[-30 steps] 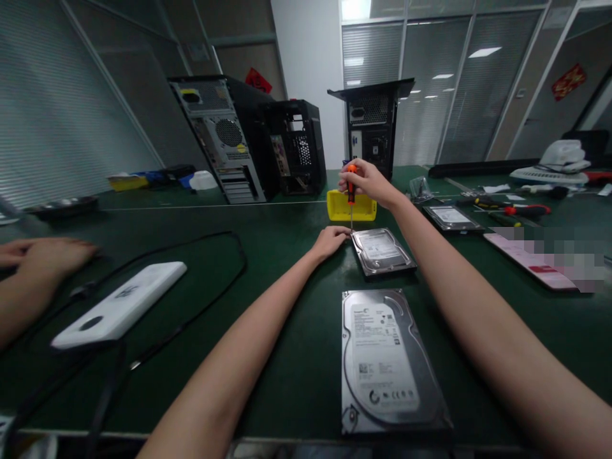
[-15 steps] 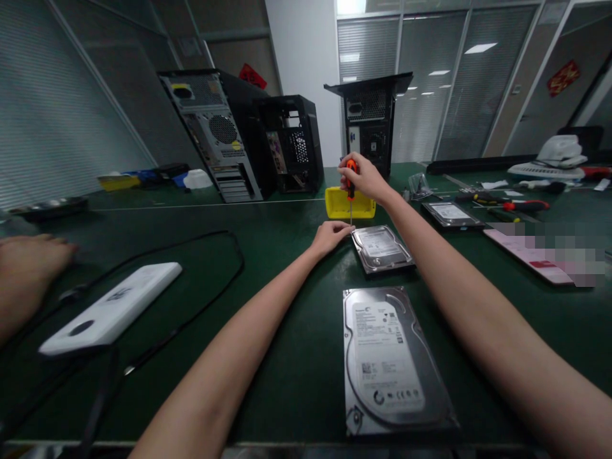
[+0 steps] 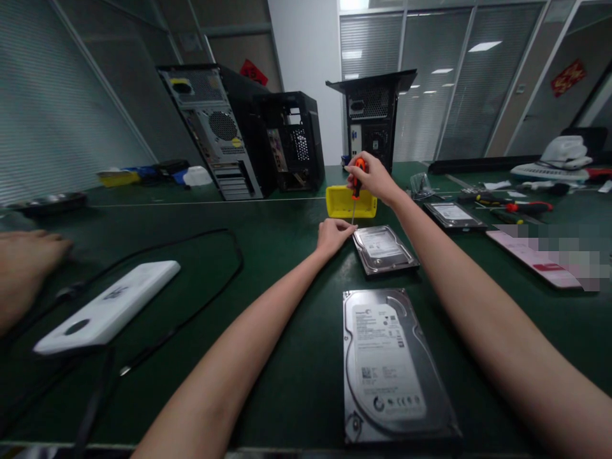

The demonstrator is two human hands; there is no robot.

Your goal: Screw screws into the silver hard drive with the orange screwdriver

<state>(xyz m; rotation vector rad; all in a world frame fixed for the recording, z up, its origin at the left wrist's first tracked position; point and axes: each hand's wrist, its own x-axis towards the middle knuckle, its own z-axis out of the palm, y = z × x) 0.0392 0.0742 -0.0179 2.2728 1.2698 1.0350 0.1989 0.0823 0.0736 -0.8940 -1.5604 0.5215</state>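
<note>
One screwdriver (image 3: 356,189) between right-hand fingers (image 3: 354,171)

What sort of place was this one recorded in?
Probably a computer workshop or an electronics bench: computer cases stand toward the back of a green tabletop, hard drives lie on it, and the right hand holds a screwdriver upright.

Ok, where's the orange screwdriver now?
In the head view, the orange screwdriver is just right of centre in the right hand, tip down beside the left hand at a corner of the middle hard drive.
</note>
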